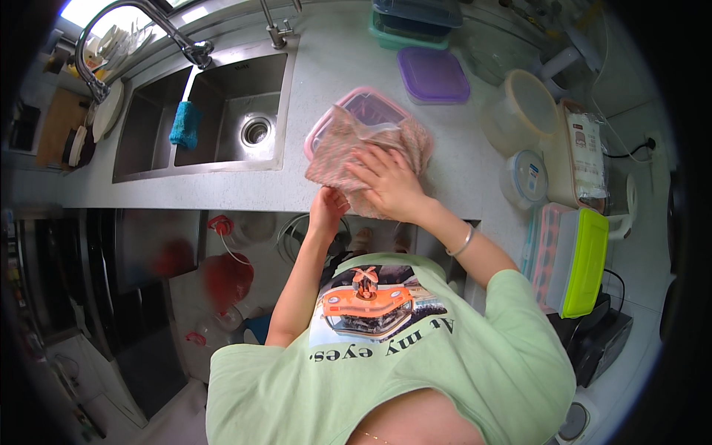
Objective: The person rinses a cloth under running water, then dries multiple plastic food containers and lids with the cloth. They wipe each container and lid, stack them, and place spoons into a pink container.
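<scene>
A pink-rimmed plastic food container point(364, 100) sits on the counter, and a pink and grey patterned cloth point(339, 150) covers much of it. My right hand point(389, 181) lies flat on the cloth with its fingers spread. At the counter's front edge, my left hand point(331, 206) is under the cloth's near left edge, its fingers curled and partly hidden; whether it grips the cloth I cannot tell. Behind the container to the right lies a square box with a purple lid point(434, 75).
A steel double sink point(228, 111) with a teal cloth point(186, 125) over its divider is at the left. Stacked blue and green containers point(414, 22) stand behind. A round tub point(523, 111), a blue-lidded tub point(524, 179) and a green-lidded box point(585, 261) line the right.
</scene>
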`<state>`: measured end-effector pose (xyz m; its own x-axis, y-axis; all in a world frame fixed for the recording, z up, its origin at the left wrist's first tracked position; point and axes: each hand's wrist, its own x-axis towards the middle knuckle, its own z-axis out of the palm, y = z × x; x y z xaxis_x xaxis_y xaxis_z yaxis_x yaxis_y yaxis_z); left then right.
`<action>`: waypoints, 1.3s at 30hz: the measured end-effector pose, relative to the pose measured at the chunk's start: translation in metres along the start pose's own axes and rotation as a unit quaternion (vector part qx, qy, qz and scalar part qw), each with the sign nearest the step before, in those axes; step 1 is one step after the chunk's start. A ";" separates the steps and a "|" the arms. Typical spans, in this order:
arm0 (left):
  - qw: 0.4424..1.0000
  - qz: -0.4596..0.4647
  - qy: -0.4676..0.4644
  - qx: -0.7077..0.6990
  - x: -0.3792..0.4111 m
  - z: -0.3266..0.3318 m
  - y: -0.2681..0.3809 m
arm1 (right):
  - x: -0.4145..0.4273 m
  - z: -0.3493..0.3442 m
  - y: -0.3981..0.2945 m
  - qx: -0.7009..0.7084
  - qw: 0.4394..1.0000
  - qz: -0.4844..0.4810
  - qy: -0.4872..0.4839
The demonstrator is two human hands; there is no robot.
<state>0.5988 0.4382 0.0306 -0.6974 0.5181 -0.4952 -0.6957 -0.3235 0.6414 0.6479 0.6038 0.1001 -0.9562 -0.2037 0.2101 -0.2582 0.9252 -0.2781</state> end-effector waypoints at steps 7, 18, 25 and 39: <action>0.995 0.032 0.078 0.058 0.002 0.051 0.019 | -0.029 0.053 0.070 0.335 0.827 0.228 0.389; 0.991 0.093 -0.025 -0.093 0.030 0.071 0.035 | 0.006 0.039 -0.029 0.277 0.835 0.189 0.437; 0.986 0.089 -0.121 -0.073 -0.011 0.108 0.078 | 0.005 0.012 -0.018 0.140 0.876 0.096 0.451; 0.974 0.064 -0.212 -0.054 -0.053 0.162 0.115 | 0.028 -0.149 0.064 0.416 0.735 0.160 0.511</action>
<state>0.5833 0.5018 0.2255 -0.6622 0.7407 -0.1136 -0.6373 -0.4769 0.6054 0.6256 0.7053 0.2280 -0.4935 0.7221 0.4849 -0.4429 0.2712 -0.8546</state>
